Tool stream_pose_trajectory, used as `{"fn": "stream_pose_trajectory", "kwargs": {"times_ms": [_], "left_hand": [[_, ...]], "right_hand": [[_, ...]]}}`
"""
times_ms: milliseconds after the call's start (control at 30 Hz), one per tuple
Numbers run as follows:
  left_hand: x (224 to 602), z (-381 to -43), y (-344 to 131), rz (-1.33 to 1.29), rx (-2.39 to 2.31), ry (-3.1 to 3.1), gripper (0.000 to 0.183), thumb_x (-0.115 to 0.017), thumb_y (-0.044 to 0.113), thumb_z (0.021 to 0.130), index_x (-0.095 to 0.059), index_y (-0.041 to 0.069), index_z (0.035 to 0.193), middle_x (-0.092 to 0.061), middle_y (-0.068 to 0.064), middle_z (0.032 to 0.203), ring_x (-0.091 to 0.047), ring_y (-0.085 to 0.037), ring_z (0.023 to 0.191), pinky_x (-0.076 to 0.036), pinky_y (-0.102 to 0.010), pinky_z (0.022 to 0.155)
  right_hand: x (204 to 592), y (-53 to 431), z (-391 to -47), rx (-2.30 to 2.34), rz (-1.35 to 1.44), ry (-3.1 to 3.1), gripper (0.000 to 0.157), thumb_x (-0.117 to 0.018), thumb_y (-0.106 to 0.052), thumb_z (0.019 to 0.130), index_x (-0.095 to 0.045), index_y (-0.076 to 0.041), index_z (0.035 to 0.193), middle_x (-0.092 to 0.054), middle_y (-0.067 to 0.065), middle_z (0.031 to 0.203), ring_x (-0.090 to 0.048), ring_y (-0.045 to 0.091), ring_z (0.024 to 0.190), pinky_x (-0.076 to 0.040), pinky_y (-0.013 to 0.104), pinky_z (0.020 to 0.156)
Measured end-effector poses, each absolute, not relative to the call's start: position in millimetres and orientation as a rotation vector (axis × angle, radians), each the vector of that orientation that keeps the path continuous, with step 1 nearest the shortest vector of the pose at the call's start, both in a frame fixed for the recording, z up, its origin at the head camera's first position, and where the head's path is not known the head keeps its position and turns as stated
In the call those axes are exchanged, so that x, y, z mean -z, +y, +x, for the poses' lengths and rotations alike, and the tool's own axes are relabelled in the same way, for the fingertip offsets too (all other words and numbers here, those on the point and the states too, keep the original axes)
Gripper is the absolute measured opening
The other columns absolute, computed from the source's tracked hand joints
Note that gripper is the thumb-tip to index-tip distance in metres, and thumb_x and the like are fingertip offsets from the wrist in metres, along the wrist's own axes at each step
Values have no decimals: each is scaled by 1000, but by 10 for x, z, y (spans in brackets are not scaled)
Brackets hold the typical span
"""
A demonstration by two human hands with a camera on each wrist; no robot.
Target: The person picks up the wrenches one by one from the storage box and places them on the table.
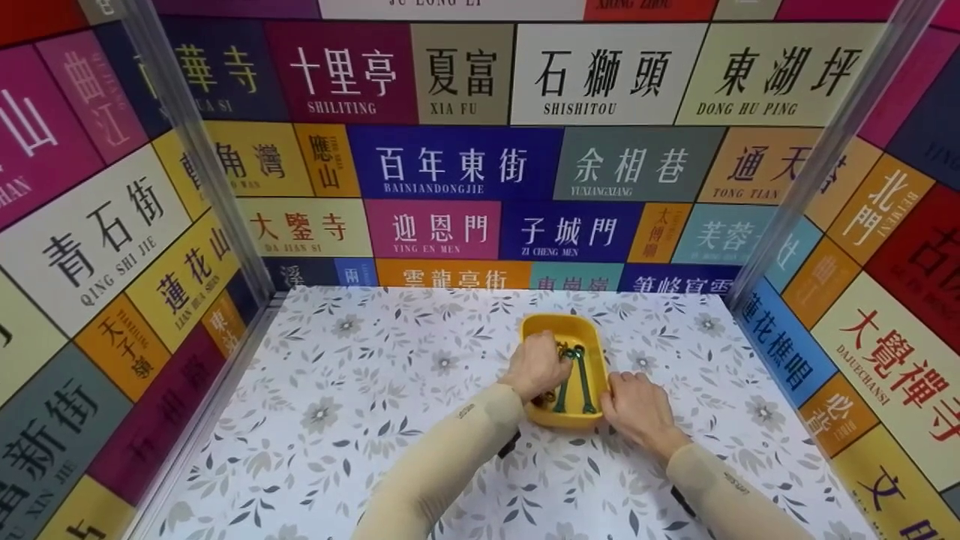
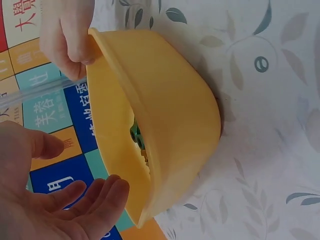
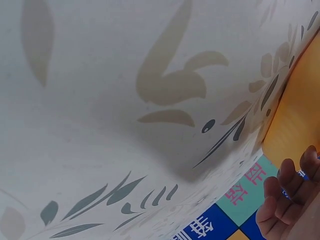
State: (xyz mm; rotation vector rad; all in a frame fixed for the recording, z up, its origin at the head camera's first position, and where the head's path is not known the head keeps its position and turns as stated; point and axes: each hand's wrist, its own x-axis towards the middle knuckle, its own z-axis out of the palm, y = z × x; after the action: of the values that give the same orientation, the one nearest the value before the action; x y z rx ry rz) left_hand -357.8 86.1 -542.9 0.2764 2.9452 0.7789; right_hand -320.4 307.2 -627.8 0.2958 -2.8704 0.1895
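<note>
A yellow plastic tub (image 1: 535, 325) stands on the patterned table, its open top facing up. Inside lie green bars with rounded ends (image 1: 584, 381), shaped like small spanners, and some small brownish-gold pieces (image 1: 550, 396). My left hand (image 1: 538, 365) is over the tub's left side and covers part of what lies there. Up close, this hand (image 2: 75, 195) has loosely bent fingers at the rim, and nothing shows between them. At the opposite side my right hand (image 1: 637, 405) holds the tub's wall, its fingers (image 2: 77, 47) pinching the rim.
A white table (image 1: 360, 435) printed with grey leaves and flowers lies under the tub. Panels with coloured blocks of lettering (image 1: 457, 161) rise behind it and on both sides, joined by metal corner posts (image 1: 802, 150).
</note>
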Motion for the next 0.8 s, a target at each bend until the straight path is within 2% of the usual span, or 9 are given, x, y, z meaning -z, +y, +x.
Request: {"fn": "stream_pose_trajectory", "kwargs": {"times_ms": [167, 367, 600, 800], "left_hand": [[5398, -3623, 873, 187, -883, 2849, 45, -74, 38, 105, -65, 11, 139, -75, -8, 122, -72, -18, 98, -67, -35, 89], [5408, -3682, 928, 135, -917, 2803, 27, -74, 35, 104, -72, 11, 117, -75, -6, 106, -69, -17, 84, -65, -34, 77], [5471, -3730, 999, 60, -1028, 2713, 22, -80, 32, 100, -75, 11, 108, -73, -4, 102, -68, -17, 83, -67, -35, 81], [5493, -3746, 1011, 45, -1014, 2712, 16, -82, 25, 96, -74, 12, 102, -71, -3, 98, -68, -18, 80, -65, -34, 77]], "right_hand": [[6275, 3081, -3208, -188, 288, -2885, 23, -64, -30, 107, -66, -7, 100, -64, 12, 86, -59, 32, 80, -55, 53, 67], [6275, 3085, -3216, -178, 276, -2910, 24, -63, -31, 107, -67, -7, 102, -65, 12, 88, -59, 32, 81, -56, 54, 69], [6269, 3084, -3203, -183, 281, -2883, 23, -64, -30, 106, -65, -9, 97, -65, 12, 85, -61, 33, 80, -56, 55, 67], [6257, 3082, -3196, -203, 256, -2915, 24, -63, -32, 107, -66, -9, 101, -65, 10, 87, -59, 30, 81, -57, 52, 70]]}}
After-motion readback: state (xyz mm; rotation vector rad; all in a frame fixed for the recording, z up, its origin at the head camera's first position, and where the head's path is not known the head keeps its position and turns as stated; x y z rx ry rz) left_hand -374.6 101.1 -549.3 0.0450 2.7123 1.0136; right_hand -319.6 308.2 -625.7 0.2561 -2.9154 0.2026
